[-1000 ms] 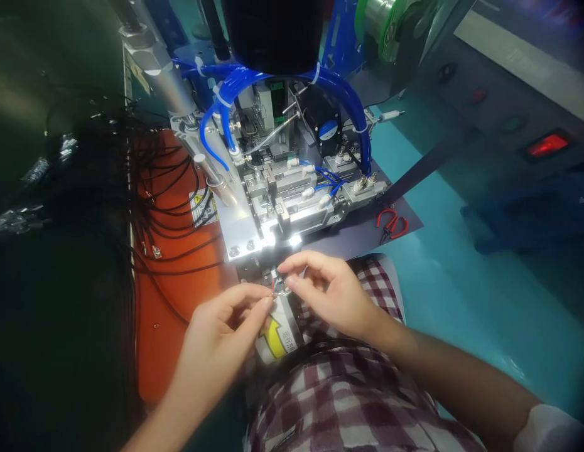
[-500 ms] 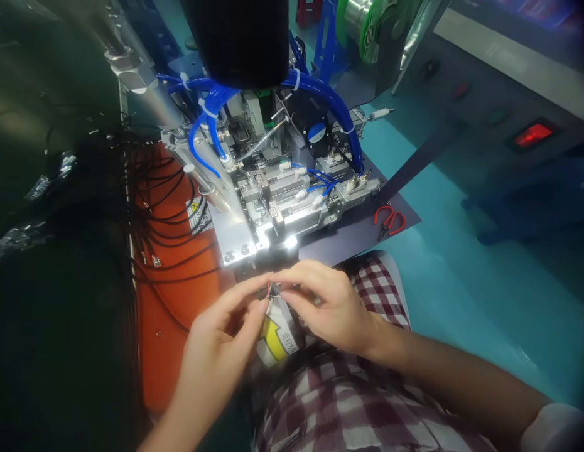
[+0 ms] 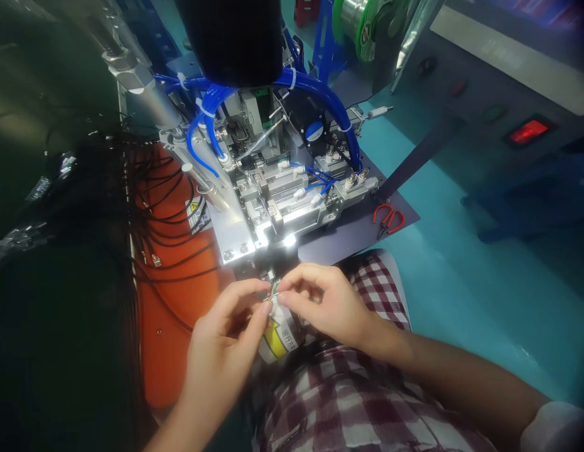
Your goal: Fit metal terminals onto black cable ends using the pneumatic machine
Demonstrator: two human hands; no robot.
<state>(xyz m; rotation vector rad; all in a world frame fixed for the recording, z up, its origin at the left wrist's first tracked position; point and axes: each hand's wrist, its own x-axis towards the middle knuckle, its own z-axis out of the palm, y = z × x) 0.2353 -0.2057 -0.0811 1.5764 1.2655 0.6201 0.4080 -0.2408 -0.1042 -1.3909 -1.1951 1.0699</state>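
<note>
In the head view, my left hand [image 3: 226, 329] and my right hand [image 3: 327, 306] meet at the lower middle, in front of a metal machine fixture [image 3: 292, 201]. Between the fingertips are a few thin wires [image 3: 274, 290], with bits of red, green and white showing. The thumb and forefinger of each hand are closed on these wires; their far ends are too small to make out. Just below the fingertips is a white surface with a yellow arrow label [image 3: 275, 339]. A small bright metal part [image 3: 272, 275] shows just beyond the fingers.
Black cables [image 3: 164, 213] lie over an orange board [image 3: 174, 351] at left. Red-handled cutters [image 3: 389, 221] rest on the grey base plate at right. Blue air tubes [image 3: 320, 94] arch over the fixture. A solder spool [image 3: 358, 25] and a control box with a lit red switch [image 3: 530, 132] stand beyond.
My forefingers have drawn slightly apart, and more of the coloured wires shows between them. The right hand is a little lower. The view has shifted slightly.
</note>
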